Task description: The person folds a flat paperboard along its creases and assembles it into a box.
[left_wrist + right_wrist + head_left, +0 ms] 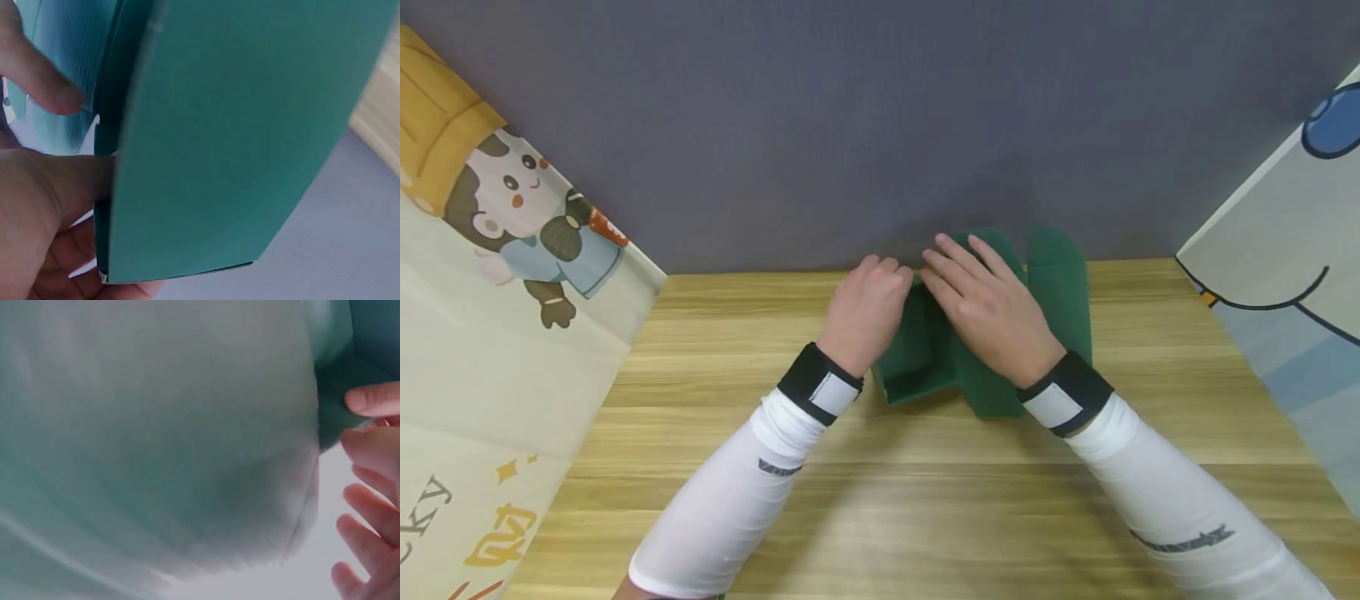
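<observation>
A green cardboard box stands on the table near the far wall, its lid folded open to the right. My left hand grips the box's far left edge. In the left wrist view, its thumb goes in behind the near green side while the other fingers stay outside, partly hidden. Over the box's right part and lid lies my right hand, fingers straight and slightly spread toward the far wall. In the right wrist view, a green panel fills most of the picture, with fingertips at the right edge.
The box is on a wood-grain table whose far edge meets a grey wall. Printed cartoon panels stand along the left and right sides.
</observation>
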A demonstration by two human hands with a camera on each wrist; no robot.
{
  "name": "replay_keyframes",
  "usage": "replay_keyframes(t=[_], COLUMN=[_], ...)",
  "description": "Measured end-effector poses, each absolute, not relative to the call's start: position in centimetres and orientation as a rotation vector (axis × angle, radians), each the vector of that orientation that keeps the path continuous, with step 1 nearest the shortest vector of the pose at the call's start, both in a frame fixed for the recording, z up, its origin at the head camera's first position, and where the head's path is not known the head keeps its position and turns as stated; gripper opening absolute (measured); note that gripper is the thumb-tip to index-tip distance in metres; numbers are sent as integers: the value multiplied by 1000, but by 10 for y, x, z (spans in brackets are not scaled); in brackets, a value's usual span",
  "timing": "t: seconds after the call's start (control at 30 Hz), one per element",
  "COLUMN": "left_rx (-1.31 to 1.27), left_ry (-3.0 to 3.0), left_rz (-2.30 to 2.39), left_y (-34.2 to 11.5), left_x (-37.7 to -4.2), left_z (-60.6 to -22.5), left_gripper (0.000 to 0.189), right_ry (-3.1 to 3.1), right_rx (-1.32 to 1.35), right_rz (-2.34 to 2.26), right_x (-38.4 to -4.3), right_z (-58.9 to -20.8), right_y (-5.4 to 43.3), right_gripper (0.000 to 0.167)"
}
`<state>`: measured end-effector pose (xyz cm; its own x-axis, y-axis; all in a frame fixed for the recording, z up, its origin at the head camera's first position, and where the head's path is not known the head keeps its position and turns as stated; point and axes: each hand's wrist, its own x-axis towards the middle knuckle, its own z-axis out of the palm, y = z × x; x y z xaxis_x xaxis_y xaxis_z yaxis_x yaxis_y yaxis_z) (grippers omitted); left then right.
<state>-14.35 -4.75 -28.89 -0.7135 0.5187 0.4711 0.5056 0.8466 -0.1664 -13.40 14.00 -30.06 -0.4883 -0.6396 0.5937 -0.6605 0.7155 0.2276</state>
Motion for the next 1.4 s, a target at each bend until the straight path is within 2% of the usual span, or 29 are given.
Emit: replay_keyframes(t=[0.23,0.57,0.77,1.1,1.23,1.4], left_rx=[-569,-291,-226,-184,-209,-175], left_ry=[-2570,-2542,-2523,-2575,-2588,-2659], left_rz=[-241,-735,-925,-1269,-1379,-1565], left_y=[-67,-93,-94,-90,-94,-99], left_x=[-145,-140,-134,-119,-114,-108], left_z=[-294,-310,-323,-344,-350,-356], left_gripper=[6,8,8,13,15,19], right_ry=[-2264,-2710,-2835,-2911,-2959,-3015], right_rx=[949,600,450,351,355,388], right_rz=[257,716,988,1085,1061,1048], right_x=[-115,-88,-92,-109,-112,-113], right_z=[-297,-314,-333,-338,-339,-345], right_y=[147,161,162,172,174,175], right_gripper=[33,27,45,28,27,34])
